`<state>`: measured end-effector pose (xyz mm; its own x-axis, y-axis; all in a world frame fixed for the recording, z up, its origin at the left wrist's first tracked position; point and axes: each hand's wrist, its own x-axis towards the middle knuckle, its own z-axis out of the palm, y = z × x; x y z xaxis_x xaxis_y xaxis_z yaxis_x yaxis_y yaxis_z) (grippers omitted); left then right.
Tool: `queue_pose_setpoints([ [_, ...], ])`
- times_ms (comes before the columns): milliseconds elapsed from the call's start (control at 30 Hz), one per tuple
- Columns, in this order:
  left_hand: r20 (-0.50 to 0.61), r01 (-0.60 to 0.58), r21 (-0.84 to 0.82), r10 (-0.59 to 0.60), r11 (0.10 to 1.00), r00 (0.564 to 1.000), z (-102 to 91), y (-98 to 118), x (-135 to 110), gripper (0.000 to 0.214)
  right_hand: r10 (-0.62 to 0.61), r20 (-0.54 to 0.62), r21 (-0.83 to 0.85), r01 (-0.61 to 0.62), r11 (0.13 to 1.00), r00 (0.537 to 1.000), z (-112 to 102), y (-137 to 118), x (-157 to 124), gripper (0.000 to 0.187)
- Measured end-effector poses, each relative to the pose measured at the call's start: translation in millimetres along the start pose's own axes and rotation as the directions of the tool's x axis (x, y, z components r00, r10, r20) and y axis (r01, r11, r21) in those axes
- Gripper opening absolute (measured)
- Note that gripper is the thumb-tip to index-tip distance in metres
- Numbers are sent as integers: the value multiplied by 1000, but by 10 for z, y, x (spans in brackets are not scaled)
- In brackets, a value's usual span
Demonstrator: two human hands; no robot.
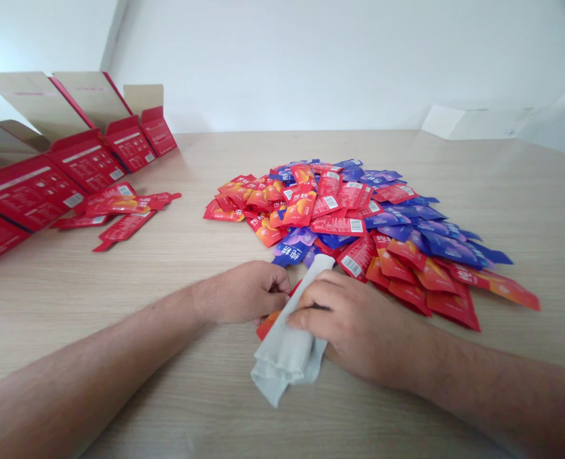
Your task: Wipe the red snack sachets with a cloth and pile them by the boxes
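A folded white cloth point(286, 347) is gripped between the thumb and fingers of my right hand point(358, 322). It lies over a red and orange sachet point(267, 326), most of which is hidden underneath. My left hand point(244, 294) is closed, its fingers pinching the sachet's left side. Just beyond both hands spreads a large pile of sachets, some red and orange point(300, 207), others blue and purple point(454, 247).
Several red cardboard boxes point(88, 159) with raised flaps stand in a row at the left. A few red sachets point(127, 220) lie beside them. At the back right, a white box-like object point(473, 122) sits on the wooden table point(206, 395), against the white wall.
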<state>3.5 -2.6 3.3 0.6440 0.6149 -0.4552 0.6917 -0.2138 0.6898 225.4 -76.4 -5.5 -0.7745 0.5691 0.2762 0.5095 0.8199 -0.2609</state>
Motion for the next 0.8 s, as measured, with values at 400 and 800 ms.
queue_pose_setpoints([
  [400, 7, -7, 36, 6, 999, 1000, -4, 10, -1, 16, -45, 6, -6, 45, 999, 999, 13, 13, 4, 20],
  [800, 11, -10, 37, 9, 999, 1000, -17, 8, -8, 15, -95, 27, 7, 95, 995, 995, 20, 16, 11, 19],
])
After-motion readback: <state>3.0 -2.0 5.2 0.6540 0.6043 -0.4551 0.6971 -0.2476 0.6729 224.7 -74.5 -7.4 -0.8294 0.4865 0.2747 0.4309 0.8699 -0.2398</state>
